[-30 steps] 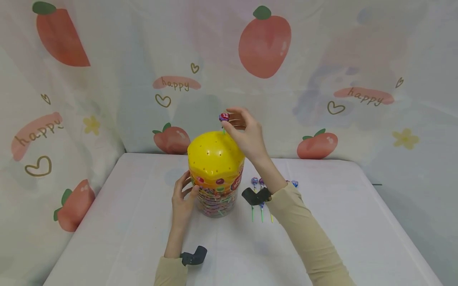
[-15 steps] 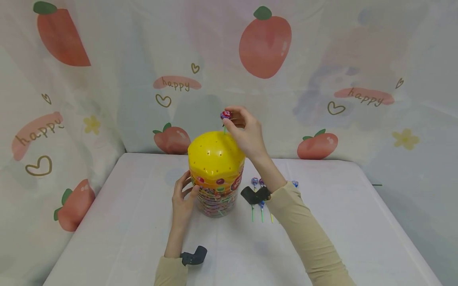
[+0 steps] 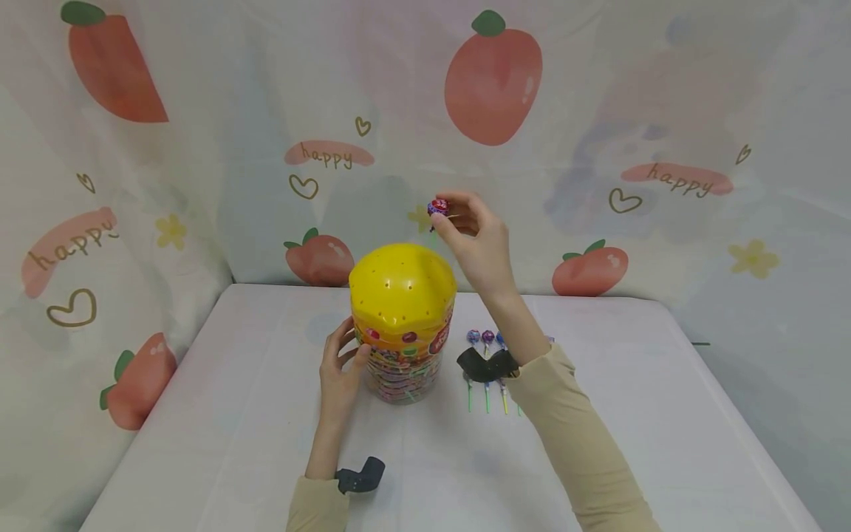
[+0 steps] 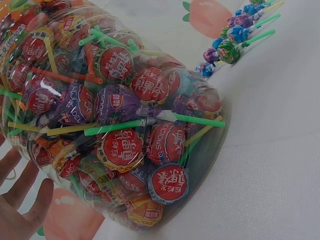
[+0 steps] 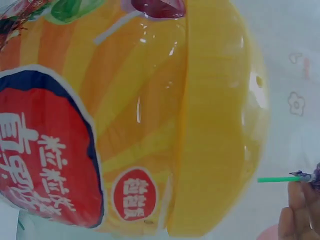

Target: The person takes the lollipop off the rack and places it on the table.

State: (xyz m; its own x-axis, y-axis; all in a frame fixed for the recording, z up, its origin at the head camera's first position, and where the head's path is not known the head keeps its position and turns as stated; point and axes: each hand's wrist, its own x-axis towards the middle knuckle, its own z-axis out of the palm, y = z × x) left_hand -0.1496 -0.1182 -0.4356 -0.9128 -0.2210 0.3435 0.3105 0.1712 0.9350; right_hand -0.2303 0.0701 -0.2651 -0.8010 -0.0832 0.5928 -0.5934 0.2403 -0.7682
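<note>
In the head view my right hand (image 3: 484,244) pinches a lollipop (image 3: 438,206) in a red and purple wrapper, head up, above and right of the jar's yellow lid (image 3: 402,284). Its green stick (image 5: 277,179) points toward the lid in the right wrist view, apart from it. Small holes dot the domed lid. Below it, the clear jar (image 3: 402,380) stands upright, packed with wrapped lollipops (image 4: 120,148). My left hand (image 3: 341,373) rests against the jar's left side, fingers spread and thumb toward the front; the left wrist view shows these fingers fairly straight.
Several loose lollipops (image 3: 487,397) lie in a row on the white-covered table (image 3: 253,414), right of the jar and partly hidden by my right arm. A printed cloth (image 3: 425,96) hangs behind the table.
My right hand has lifted the lollipop up and to the right, away from the lid, where its stick was at the top surface. The left hand and jar have stayed still.
</note>
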